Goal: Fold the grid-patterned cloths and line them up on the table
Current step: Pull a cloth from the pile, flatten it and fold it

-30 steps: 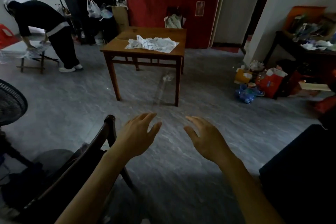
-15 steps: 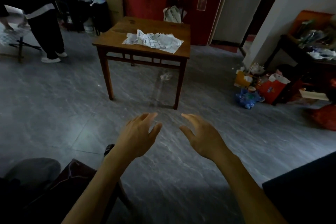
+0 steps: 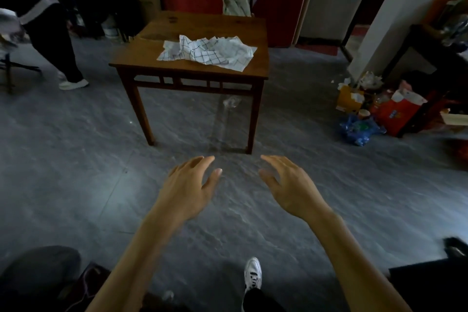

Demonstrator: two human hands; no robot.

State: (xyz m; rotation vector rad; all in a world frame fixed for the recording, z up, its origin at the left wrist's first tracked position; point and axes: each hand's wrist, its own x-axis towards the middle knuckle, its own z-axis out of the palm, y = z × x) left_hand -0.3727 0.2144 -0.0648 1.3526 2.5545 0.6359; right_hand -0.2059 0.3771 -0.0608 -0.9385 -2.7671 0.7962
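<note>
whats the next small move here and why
Probably step closer to the wooden table. Both the left hand and right hand are open and empty, held out over the floor well short of it, while the grid-patterned cloths lie crumpled and unfolded on top, out of reach.

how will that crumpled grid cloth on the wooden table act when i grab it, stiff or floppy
Probably floppy: the grid cloth lies in a crumpled heap of soft peaks and creases on the table. It looks thin, so likely light, and would drape from whichever edge is lifted. More than one piece may be tangled there, so one could drag another along.
</note>
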